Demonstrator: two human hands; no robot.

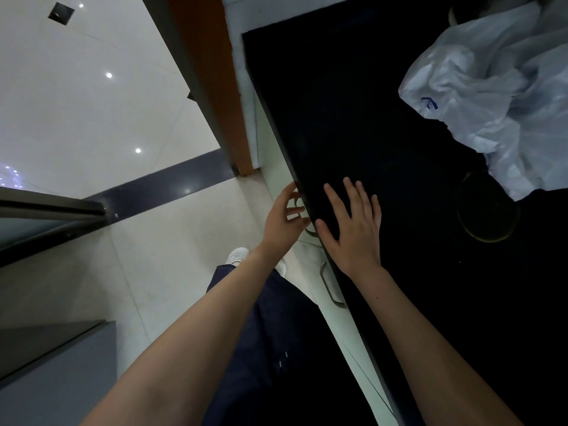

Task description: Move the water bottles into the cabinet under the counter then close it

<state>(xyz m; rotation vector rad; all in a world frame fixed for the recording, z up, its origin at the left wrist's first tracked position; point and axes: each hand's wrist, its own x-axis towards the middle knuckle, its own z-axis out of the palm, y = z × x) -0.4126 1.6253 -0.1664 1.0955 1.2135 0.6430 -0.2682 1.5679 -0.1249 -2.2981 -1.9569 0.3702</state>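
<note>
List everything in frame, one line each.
counter: one, black, right side
plastic bag: one, white, on the counter, top right
ring: one, dark, on the counter by the bag
cabinet doors: count unclear, pale, under the counter
handles: two, metal, on the cabinet doors
floor: one, pale tiles with dark stripe, left
wood panel: one, orange-brown, past the counter's far end
shoes: two, white, on the floor
trousers: one, dark blue, bottom centre
left hand: one, fingers loosely spread at the farther handle
right hand: one, flat on the counter edge

Black counter [384, 103], crumpled white plastic bag [491, 96] at its far right, round ring [487, 207] at the bag's near edge
</note>
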